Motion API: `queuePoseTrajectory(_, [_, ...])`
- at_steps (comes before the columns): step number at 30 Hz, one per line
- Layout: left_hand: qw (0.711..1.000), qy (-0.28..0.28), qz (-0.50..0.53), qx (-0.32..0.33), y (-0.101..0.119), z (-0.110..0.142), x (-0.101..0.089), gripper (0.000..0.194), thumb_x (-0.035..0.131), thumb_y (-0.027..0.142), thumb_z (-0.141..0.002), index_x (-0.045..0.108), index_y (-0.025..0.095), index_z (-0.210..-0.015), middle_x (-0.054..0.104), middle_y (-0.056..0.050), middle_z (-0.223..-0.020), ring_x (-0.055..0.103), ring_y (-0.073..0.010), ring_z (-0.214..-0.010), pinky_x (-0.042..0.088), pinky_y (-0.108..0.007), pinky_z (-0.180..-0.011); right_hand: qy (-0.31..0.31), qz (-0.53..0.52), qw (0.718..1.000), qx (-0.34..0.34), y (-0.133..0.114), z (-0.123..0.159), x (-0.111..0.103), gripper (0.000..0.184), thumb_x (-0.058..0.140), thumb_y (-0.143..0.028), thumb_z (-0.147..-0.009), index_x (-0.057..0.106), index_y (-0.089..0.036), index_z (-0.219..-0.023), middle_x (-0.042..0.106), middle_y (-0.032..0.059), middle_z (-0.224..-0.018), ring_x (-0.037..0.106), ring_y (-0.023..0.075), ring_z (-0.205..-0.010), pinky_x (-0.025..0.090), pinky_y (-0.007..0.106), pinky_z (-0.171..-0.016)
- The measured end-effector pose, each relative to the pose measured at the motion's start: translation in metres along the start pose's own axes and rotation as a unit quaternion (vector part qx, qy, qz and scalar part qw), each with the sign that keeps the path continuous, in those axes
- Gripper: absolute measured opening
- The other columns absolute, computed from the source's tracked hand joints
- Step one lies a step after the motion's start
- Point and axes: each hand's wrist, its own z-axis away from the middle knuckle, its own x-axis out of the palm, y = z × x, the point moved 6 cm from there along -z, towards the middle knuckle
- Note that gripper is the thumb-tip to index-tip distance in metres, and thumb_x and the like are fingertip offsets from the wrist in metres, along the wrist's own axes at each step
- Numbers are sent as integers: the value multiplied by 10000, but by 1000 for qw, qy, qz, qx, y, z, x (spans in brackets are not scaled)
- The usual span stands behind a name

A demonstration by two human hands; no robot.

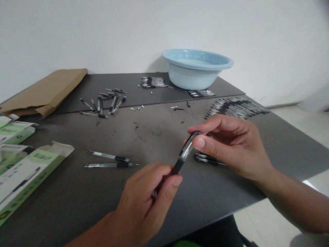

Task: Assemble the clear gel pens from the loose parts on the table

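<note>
A pen (183, 153) with a clear cap and black clip slants between my two hands above the dark table. My left hand (151, 195) is closed round its lower black grip part. The thumb and fingers of my right hand (228, 147) pinch the capped upper end. Under my right hand lie some capped pens (209, 159), partly covered by it. To the left of my hands rest two uncapped pens, one (108, 156) just behind the other (110, 165), whose metal tip shows.
A light blue basin (195, 73) stands at the back. Rows of pens lie beside it (153, 82) and at the right (233, 106). Loose pen parts (105, 103) are scattered at the back left. Green-white boxes (33, 171) and a brown cardboard package (48, 89) occupy the left.
</note>
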Motion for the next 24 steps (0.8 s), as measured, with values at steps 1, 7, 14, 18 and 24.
queuePoseTrajectory(1, [1000,0,1,2,0,0,0,125,561,215,-1059,655,240,-980,671,57,-770,625,-102,-632,459,-224,-616,-6,9,1000,-7,0,1,1,166,914,-184,-821,839,-298,-915,864,-27,-992,771,136,-826,551,244,-705])
queuePoseTrajectory(7, [1000,3,-9,-4,0,-2,-3,110,576,229,-1058,660,235,-988,702,40,-799,652,-120,-659,474,-242,-630,-27,47,996,-68,-1,4,4,207,893,-134,-828,843,-302,-938,859,-23,-955,793,163,-854,580,282,-723])
queuePoseTrajectory(14, [1000,16,-2,-10,-4,-1,-1,111,574,209,-1060,657,245,-996,691,56,-801,658,-100,-678,470,-213,-646,-56,93,983,-145,-8,2,7,264,856,-85,-842,830,-317,-964,835,-4,-916,772,210,-847,642,394,-757])
queuePoseTrajectory(18, [1000,16,-4,-12,-6,0,0,110,588,191,-1049,657,248,-984,671,70,-778,653,-91,-674,457,-195,-633,-70,81,982,-155,-7,3,10,205,840,-102,-858,825,-284,-951,803,5,-831,736,187,-751,656,377,-713])
queuePoseTrajectory(24, [1000,14,-1,-13,-9,-1,0,97,603,190,-1049,657,251,-997,675,78,-784,652,-80,-673,457,-178,-644,-77,50,987,-131,-4,3,14,134,821,-165,-902,841,-261,-995,695,-14,-724,663,137,-660,669,343,-711])
